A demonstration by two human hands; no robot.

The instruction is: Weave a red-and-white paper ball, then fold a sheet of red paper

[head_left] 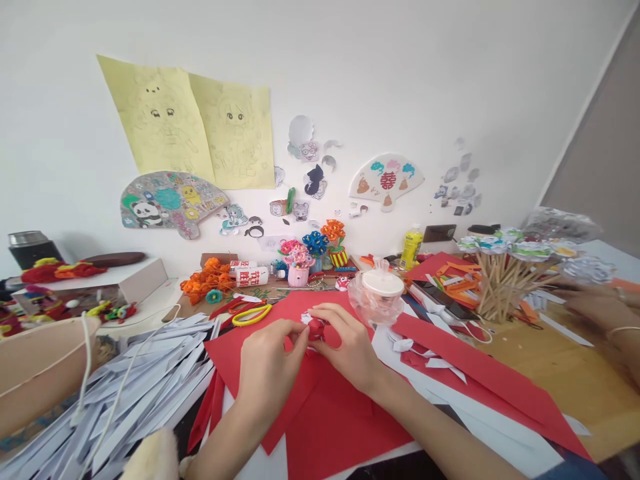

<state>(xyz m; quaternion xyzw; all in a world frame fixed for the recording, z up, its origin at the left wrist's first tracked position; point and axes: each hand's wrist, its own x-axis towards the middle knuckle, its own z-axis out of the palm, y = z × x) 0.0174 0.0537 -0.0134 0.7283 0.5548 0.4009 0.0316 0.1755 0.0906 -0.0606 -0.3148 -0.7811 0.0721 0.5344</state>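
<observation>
A small red and white piece of folded paper (pixel 316 329) is between my two hands, above a sheet of red paper (pixel 345 427). My left hand (pixel 270 363) pinches its left side between thumb and forefinger. On the other side, the fingers of my right hand (pixel 347 343) curl over its top and right, the thumb underneath. Fingers hide part of its shape. Just behind my left hand lies a yellow loop handle (pixel 251 315), beside red-handled tools. A lidded cup in clear plastic (pixel 381 287) stands behind my right hand.
White paper strips (pixel 150 373) are heaped at left beside a pinkish bin (pixel 40 360). Small craft flowers (pixel 315 245) line the wall. Wooden sticks with paper tops (pixel 505 280) stand at right, near another person's hand (pixel 595 303). A white cable (pixel 131 367) crosses the strips.
</observation>
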